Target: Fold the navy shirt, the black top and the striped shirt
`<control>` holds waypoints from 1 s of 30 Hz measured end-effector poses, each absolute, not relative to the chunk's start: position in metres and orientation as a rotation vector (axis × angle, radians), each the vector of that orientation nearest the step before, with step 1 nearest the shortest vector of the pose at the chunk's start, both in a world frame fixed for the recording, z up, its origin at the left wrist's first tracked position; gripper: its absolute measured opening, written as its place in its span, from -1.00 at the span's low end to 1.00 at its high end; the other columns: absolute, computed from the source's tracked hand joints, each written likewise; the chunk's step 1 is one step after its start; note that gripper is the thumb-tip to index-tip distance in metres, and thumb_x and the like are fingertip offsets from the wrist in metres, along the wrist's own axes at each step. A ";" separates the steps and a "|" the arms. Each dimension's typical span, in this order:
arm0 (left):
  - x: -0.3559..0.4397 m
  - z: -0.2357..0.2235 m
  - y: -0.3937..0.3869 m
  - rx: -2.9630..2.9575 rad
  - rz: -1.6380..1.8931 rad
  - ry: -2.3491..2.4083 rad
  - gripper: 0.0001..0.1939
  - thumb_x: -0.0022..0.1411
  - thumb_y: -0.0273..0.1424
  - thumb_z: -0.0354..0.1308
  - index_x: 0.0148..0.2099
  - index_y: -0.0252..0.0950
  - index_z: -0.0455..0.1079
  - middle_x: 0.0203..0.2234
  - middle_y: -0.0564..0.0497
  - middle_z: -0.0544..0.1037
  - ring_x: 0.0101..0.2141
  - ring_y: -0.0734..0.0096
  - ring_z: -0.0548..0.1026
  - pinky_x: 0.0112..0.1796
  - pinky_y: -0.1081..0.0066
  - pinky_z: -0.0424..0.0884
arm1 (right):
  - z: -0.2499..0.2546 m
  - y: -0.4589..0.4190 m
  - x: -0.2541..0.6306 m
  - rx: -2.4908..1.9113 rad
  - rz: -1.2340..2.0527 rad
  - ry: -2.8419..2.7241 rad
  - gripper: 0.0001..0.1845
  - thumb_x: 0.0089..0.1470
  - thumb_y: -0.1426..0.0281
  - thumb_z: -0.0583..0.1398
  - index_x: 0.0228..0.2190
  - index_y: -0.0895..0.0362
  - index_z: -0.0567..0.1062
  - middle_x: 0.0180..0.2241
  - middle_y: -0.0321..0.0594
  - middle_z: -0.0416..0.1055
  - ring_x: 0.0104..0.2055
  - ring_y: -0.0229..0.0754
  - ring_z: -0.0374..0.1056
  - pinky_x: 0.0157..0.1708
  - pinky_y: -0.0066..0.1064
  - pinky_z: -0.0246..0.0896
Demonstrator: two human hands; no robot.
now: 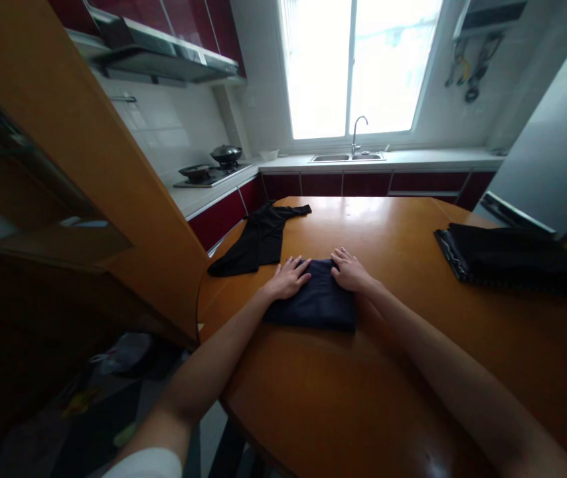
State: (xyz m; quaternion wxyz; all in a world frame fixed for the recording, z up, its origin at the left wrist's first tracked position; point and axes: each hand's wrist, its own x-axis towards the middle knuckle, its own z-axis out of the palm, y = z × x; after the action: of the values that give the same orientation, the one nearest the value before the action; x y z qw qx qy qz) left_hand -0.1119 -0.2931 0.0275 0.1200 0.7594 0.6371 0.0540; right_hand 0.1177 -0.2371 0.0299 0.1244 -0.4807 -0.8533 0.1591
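A dark navy piece of cloth [321, 302], folded into a flat, roughly square bundle, lies on the wooden table [388, 385]. On its upper left part rests my left hand [288, 277], fingers spread flat over the fabric. My right hand [350, 271] lies along the upper right edge of the bundle with its fingers stretched out. Neither hand grips the cloth. Just beyond my left hand, a black garment [263, 239] is spread out near the table's left edge, with one sleeve-like part reaching right.
A stack of folded black clothes [507, 259] sits at the table's right side. Behind the table runs a counter with a sink [348, 158], and a stove [214, 175] with pans stands at the left. A wooden cabinet frame [114, 153] rises close on the left.
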 end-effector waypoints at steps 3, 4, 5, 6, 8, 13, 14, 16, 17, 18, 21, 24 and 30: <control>-0.111 0.033 -0.297 2.233 0.130 1.892 -0.32 0.44 0.06 -0.28 0.47 -0.06 -0.08 0.44 -0.09 -0.09 0.40 -0.05 -0.16 0.25 -0.27 -0.17 | 0.031 -0.234 0.121 -1.390 0.495 -2.515 -0.39 0.29 0.35 0.01 0.30 0.27 0.20 0.42 0.04 -0.11 0.46 0.05 -0.28 0.37 0.01 -0.26; -0.110 0.035 -0.299 2.248 0.107 1.896 -0.32 0.43 0.07 -0.28 0.48 -0.06 -0.09 0.44 -0.10 -0.10 0.40 -0.07 -0.17 0.25 -0.29 -0.19 | 0.031 -0.234 0.122 -1.389 0.509 -2.512 -0.39 0.29 0.35 0.01 0.31 0.28 0.20 0.42 0.05 -0.12 0.46 0.05 -0.28 0.37 0.01 -0.25; -0.109 0.036 -0.300 2.261 0.077 1.897 -0.31 0.43 0.08 -0.28 0.48 -0.05 -0.09 0.44 -0.11 -0.10 0.40 -0.09 -0.18 0.24 -0.32 -0.21 | 0.032 -0.234 0.122 -1.392 0.519 -2.500 -0.39 0.29 0.36 0.02 0.31 0.28 0.19 0.42 0.06 -0.13 0.46 0.05 -0.28 0.37 0.01 -0.25; -0.108 0.037 -0.301 2.271 0.046 1.900 -0.30 0.42 0.10 -0.28 0.48 -0.04 -0.10 0.44 -0.11 -0.11 0.40 -0.11 -0.19 0.23 -0.34 -0.21 | 0.034 -0.234 0.122 -1.396 0.520 -2.479 -0.39 0.29 0.37 0.02 0.31 0.27 0.17 0.42 0.05 -0.14 0.46 0.05 -0.28 0.36 0.02 -0.25; -0.105 0.039 -0.303 2.287 0.012 1.921 -0.29 0.41 0.11 -0.28 0.48 -0.04 -0.11 0.44 -0.12 -0.11 0.40 -0.13 -0.18 0.22 -0.36 -0.21 | 0.039 -0.237 0.121 -1.410 0.487 -2.399 -0.40 0.29 0.39 0.01 0.31 0.24 0.17 0.42 0.03 -0.13 0.46 0.03 -0.25 0.36 0.04 -0.25; -0.091 0.037 -0.303 2.452 0.175 1.976 -0.34 0.48 -0.03 -0.32 0.46 -0.21 -0.01 0.42 -0.16 -0.01 0.40 0.01 -0.13 0.28 -0.22 -0.22 | 0.047 -0.261 0.106 -1.389 0.349 -2.240 -0.44 0.28 0.44 -0.05 0.27 0.21 0.24 0.39 0.01 0.01 0.44 0.00 -0.16 0.35 0.03 -0.20; -0.087 0.036 -0.303 2.487 0.208 1.944 -0.35 0.48 -0.05 -0.32 0.46 -0.24 -0.01 0.42 -0.15 0.00 0.40 0.05 -0.12 0.30 -0.17 -0.20 | 0.046 -0.267 0.102 -1.379 0.336 -2.264 -0.44 0.27 0.44 -0.03 0.27 0.21 0.24 0.39 0.02 0.01 0.44 0.01 -0.17 0.35 0.05 -0.23; -0.083 0.030 -0.303 2.508 0.230 1.871 -0.36 0.49 -0.08 -0.30 0.46 -0.25 -0.02 0.42 -0.14 0.01 0.40 0.08 -0.10 0.30 -0.11 -0.16 | 0.043 -0.274 0.098 -1.386 0.343 -2.316 -0.44 0.25 0.43 0.01 0.26 0.19 0.25 0.39 0.04 -0.01 0.45 0.04 -0.20 0.35 0.07 -0.27; -0.083 0.027 -0.303 2.494 0.223 1.849 -0.36 0.48 -0.07 -0.29 0.46 -0.25 -0.03 0.42 -0.15 0.00 0.40 0.07 -0.09 0.30 -0.09 -0.13 | 0.041 -0.275 0.098 -1.407 0.362 -2.318 -0.44 0.25 0.42 0.03 0.26 0.20 0.25 0.39 0.06 -0.02 0.45 0.06 -0.21 0.35 0.08 -0.28; -0.083 0.024 -0.302 2.467 0.214 1.845 -0.35 0.48 -0.06 -0.28 0.46 -0.26 -0.03 0.42 -0.16 0.00 0.40 0.06 -0.09 0.30 -0.08 -0.12 | 0.039 -0.273 0.100 -1.434 0.389 -2.299 -0.43 0.24 0.40 0.05 0.26 0.21 0.25 0.39 0.08 -0.03 0.45 0.07 -0.21 0.35 0.08 -0.27; -0.089 0.018 -0.300 2.353 0.203 1.904 -0.29 0.45 0.01 -0.27 0.46 -0.28 -0.04 0.42 -0.21 -0.04 0.40 0.03 -0.12 0.30 -0.08 -0.13 | 0.041 -0.257 0.117 -1.496 0.541 -2.080 -0.41 0.22 0.35 0.11 0.24 0.24 0.26 0.35 0.14 0.07 0.41 0.09 -0.08 0.34 -0.02 -0.14; -0.096 0.017 -0.298 2.265 0.188 1.972 -0.25 0.44 0.05 -0.29 0.47 -0.32 -0.06 0.43 -0.25 -0.09 0.40 0.00 -0.16 0.29 -0.10 -0.14 | 0.049 -0.237 0.143 -1.567 0.858 -1.749 -0.42 0.14 0.30 0.22 0.15 0.25 0.33 0.14 0.16 0.35 0.23 0.10 0.24 0.19 -0.10 0.18; -0.090 0.033 -0.304 2.146 0.091 2.184 -0.20 0.43 0.01 -0.20 0.43 -0.53 -0.02 0.40 -0.39 -0.05 0.39 -0.12 -0.10 0.28 -0.15 -0.14 | 0.052 -0.224 0.169 -1.595 1.302 -1.551 -0.68 0.05 0.26 0.36 -0.30 0.21 0.43 -0.56 -0.23 0.36 -0.53 -0.20 0.35 -0.52 -0.32 0.43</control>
State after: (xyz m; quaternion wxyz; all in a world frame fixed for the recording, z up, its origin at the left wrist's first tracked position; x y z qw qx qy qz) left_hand -0.0897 -0.3036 0.0326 0.0392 0.7000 0.7125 0.0297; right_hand 0.1685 -0.2243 0.0520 0.2782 -0.5944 -0.5779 0.4852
